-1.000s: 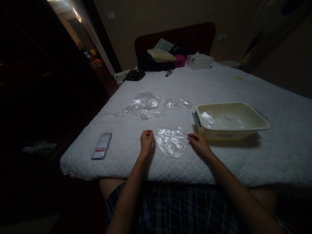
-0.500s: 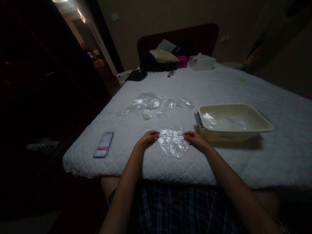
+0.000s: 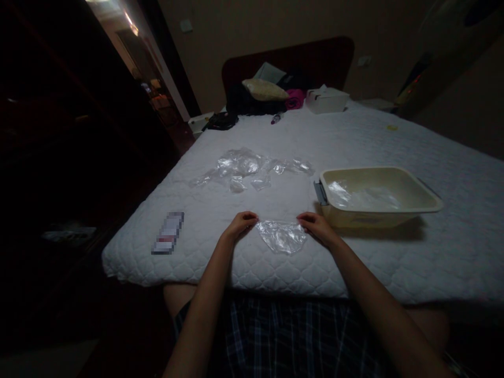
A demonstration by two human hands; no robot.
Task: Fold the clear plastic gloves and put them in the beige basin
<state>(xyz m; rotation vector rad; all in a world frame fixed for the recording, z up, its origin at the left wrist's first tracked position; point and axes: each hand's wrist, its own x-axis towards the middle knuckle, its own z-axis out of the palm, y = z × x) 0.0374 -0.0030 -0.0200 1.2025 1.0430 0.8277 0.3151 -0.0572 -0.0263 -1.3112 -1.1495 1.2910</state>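
Observation:
A clear plastic bag point(image 3: 282, 237) lies on the white quilted bed cover, its upper part folded down into a straight top edge. My left hand point(image 3: 243, 224) pinches the left end of that edge between thumb and fingers. At the right end, my right hand point(image 3: 314, 226) is closed on the bag in the same way. Further up the bed are several more clear plastic bags point(image 3: 240, 163), crumpled and spread in a loose heap. A cream plastic bin point(image 3: 388, 218) with grey handles stands to the right of my right hand, with clear plastic inside it.
A phone-like object point(image 3: 168, 233), blurred out, lies on the bed point(image 3: 205, 231) at the left. By the headboard are a pillow point(image 3: 265, 90), dark and pink cloth, a white box point(image 3: 326, 101) and a black bag point(image 3: 222, 121). The mattress edge runs in front of my lap.
The upper part of the bag has been folded down toward me, so the bag now looks shorter with a straight top edge. Both hands have stayed nearly in place.

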